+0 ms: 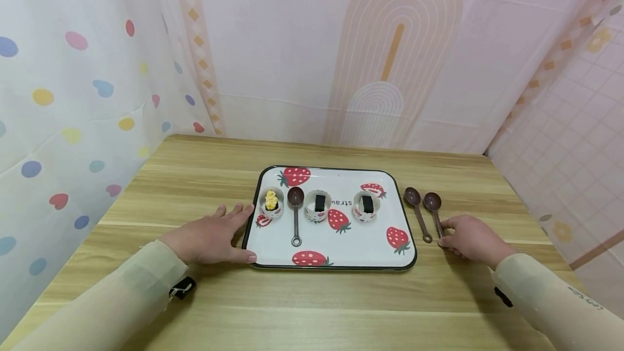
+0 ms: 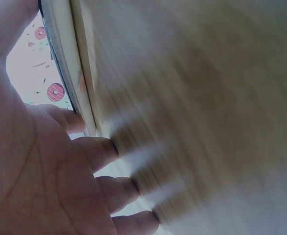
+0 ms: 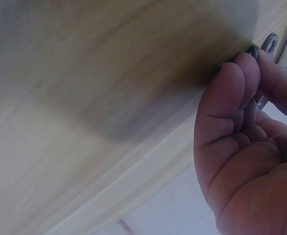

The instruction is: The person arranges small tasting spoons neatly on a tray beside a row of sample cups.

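Clock: centred on the strawberry-print tray point(image 1: 370, 251), 12 at its far edge.
Right hand point(image 1: 473, 238): outside the tray between 3 and 4 o'clock; thumb and fingertips closed in a pinch on the handle end of the outer brown measuring spoon, other fingers curled.
Outer brown measuring spoon point(image 1: 436, 220): on the wooden table point(image 1: 341, 307) beyond 3 o'clock, its round bowl pointing toward 11.
Inner brown measuring spoon point(image 1: 419, 214): between that spoon and the tray rim, near both, ring end toward 5.
Left hand point(image 1: 214, 237): at the rim between 8 and 9 o'clock, fingers straight and spread, thumb over the near corner; it grips nothing.
Tray spoon point(image 1: 296, 215): a third brown measuring spoon, lying at 9 o'clock inside the tray, bowl toward 12, ring toward 6.
Yellow-topped piece point(image 1: 271, 200): in a paper cup point(image 1: 274, 215) near the rim, between 9 and 10.
Black-wrapped pieces: one point(image 1: 319, 203) in a cup point(image 1: 317, 216) at 11, just off centre; another point(image 1: 368, 203) in a cup point(image 1: 358, 213) between 2 and 3.
Backdrop: arch-print cloth point(image 1: 273, 58) at 12, dotted cloth point(image 1: 92, 123) toward 10.
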### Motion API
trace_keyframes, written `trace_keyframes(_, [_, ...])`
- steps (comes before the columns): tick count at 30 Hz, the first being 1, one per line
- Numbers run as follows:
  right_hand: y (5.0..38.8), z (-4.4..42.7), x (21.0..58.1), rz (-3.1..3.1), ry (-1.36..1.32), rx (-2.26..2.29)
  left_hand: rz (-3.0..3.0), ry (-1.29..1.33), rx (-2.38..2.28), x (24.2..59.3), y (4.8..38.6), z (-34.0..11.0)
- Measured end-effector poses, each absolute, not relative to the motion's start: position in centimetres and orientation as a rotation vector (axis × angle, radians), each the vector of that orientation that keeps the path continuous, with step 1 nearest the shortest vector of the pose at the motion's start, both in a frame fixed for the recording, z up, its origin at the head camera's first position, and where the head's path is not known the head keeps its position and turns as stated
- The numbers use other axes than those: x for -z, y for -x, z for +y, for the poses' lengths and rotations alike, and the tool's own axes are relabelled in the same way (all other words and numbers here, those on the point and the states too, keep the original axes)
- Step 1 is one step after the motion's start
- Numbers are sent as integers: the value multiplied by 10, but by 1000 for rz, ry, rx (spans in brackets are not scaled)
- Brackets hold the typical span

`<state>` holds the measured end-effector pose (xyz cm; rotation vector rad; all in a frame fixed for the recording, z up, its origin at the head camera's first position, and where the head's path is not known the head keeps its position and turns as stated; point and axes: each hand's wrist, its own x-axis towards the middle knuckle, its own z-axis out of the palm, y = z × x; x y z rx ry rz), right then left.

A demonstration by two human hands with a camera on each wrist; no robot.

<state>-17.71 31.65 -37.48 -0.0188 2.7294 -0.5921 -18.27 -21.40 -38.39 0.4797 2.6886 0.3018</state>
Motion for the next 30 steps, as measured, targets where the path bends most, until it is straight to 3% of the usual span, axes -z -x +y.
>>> trace_keyframes(30, [173,315,377,2712,-12,726,2686,-474,-303,383,184,-215])
